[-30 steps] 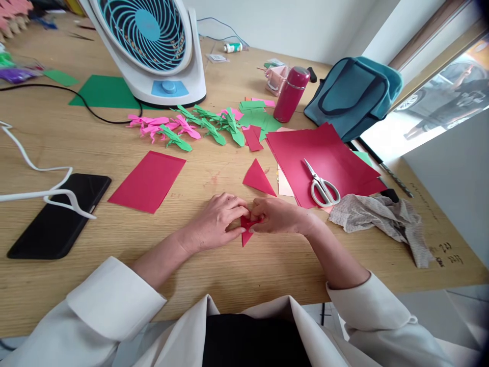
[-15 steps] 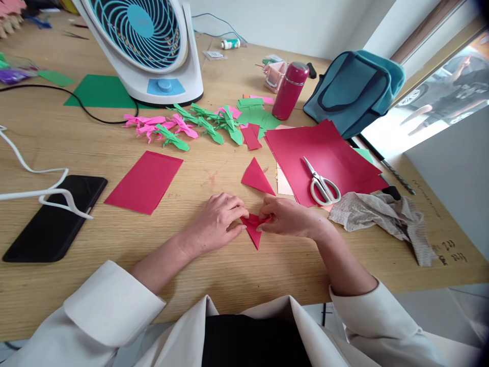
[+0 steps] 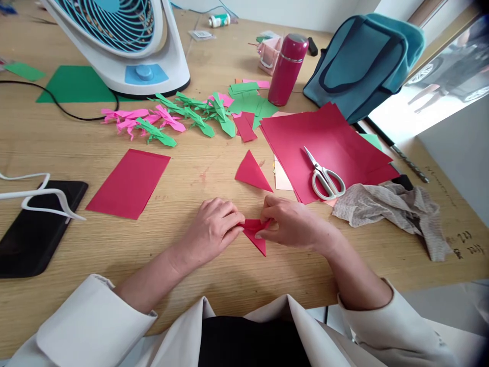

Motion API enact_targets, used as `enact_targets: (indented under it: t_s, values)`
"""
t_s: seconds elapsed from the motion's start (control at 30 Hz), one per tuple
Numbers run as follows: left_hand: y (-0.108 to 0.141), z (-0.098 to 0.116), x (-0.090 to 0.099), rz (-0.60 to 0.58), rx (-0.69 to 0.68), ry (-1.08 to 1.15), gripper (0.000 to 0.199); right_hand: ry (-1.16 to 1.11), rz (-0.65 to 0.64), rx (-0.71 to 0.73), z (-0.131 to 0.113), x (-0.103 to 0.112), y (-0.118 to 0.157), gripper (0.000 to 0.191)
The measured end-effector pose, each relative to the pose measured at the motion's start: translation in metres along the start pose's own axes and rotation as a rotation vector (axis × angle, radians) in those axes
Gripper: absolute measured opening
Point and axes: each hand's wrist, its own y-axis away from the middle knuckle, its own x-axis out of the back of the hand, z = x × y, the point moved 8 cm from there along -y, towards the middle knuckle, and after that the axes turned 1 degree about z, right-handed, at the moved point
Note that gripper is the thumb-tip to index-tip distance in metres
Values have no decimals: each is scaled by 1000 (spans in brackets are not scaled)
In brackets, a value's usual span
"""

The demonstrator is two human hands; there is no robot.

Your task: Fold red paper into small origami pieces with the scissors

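A small folded piece of red paper (image 3: 258, 238) lies near the table's front edge, between my hands, with its pointed tip toward me. My left hand (image 3: 214, 228) pinches its left corner between thumb and fingers. At the right corner, my right hand (image 3: 288, 223) grips the paper, fingers curled and thumb pressed on it. Just beyond my hands rests a red paper triangle (image 3: 252, 172). Off to the left is a red paper rectangle (image 3: 130, 183). White-handled scissors (image 3: 325, 178) lie on a stack of red sheets (image 3: 290, 137) to the right.
Green and pink folded paper figures (image 3: 160, 120) lie behind, before a white-and-blue fan (image 3: 168, 66). A red thermos (image 3: 288, 71) and teal bag (image 3: 355, 66) stand at the back right. A crumpled cloth (image 3: 389, 209) lies right; a black phone (image 3: 42, 229) with a white cable lies left.
The view has shifted and come a little closer. Both hands keep hold of the small folded paper; its lower tip now points further right, and more of its upper edge shows between my fingers.
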Motion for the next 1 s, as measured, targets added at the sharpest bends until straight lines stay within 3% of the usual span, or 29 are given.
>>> enact_targets:
  t_s: [0.37, 1.0]
  values:
    - [0, -7, -1, 6, 38, 47, 12, 27, 73, -10, 4, -6, 3, 32]
    - [0, -14, 5, 63, 107, 123, 12, -20, 46, -14, 2, 1, 2, 25]
